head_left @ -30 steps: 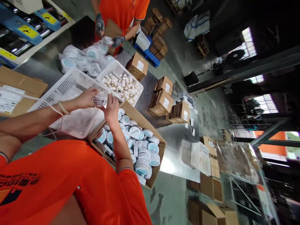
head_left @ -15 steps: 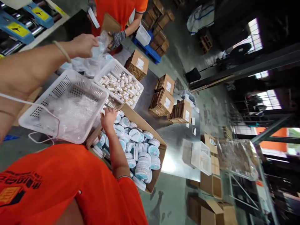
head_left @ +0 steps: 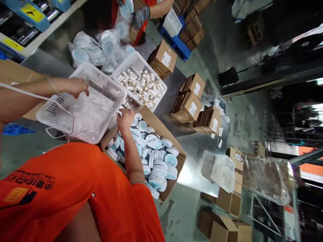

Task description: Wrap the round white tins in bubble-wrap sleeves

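Observation:
My left hand hangs over a white perforated basket holding crumpled clear plastic bags. Its fingers are apart and nothing shows in them. At the upper left corner of a cardboard box is my right hand, fingers bent; what they hold, if anything, is hidden. Round white and light-blue tins fill that box. Beside the first basket, another white basket holds many small white-and-gold items. Bagged round tins lie on the metal table beyond the baskets.
Across the table a person's gloved hand is near a bagged tin. Stacks of folded cartons stand along the table. A roller conveyor is at upper left; a white cable crosses by my left arm.
My left hand has drawn back from the bagged tins to over the bag basket. The other person now holds up a bagged tin. My right hand stays by the box corner; the view has shifted.

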`<state>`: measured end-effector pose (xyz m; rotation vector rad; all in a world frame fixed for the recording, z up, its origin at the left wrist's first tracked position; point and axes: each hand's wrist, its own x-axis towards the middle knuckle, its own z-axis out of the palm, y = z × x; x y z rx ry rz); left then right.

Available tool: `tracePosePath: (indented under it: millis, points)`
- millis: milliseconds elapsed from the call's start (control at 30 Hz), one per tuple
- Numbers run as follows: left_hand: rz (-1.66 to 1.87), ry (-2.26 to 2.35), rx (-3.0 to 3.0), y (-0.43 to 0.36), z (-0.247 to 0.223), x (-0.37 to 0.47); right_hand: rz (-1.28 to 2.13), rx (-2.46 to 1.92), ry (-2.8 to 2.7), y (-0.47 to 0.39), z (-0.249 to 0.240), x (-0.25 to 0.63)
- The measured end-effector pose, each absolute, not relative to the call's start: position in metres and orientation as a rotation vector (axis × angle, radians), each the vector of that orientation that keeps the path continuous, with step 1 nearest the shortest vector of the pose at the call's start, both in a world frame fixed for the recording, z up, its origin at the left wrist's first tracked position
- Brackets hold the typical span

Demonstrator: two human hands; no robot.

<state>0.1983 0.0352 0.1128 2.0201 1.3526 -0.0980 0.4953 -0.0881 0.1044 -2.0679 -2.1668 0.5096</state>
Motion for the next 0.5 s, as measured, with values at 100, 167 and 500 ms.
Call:
tracePosePath:
  millis: [100,167,500]
  points:
    - [-0.001,1.408,1.978,0.011,0.113,0.189,0.506,-2.064,-2.169,-0.088,0.107,0.496]
    - [0.111,1.480,1.945,0.010,0.126,0.187,0.497,-2.029,-2.156,-0.090,0.110,0.497]
    - [0.804,1.246,1.500,-0.050,0.181,0.272,1.046,-1.478,-1.444,-0.113,0.130,0.459]
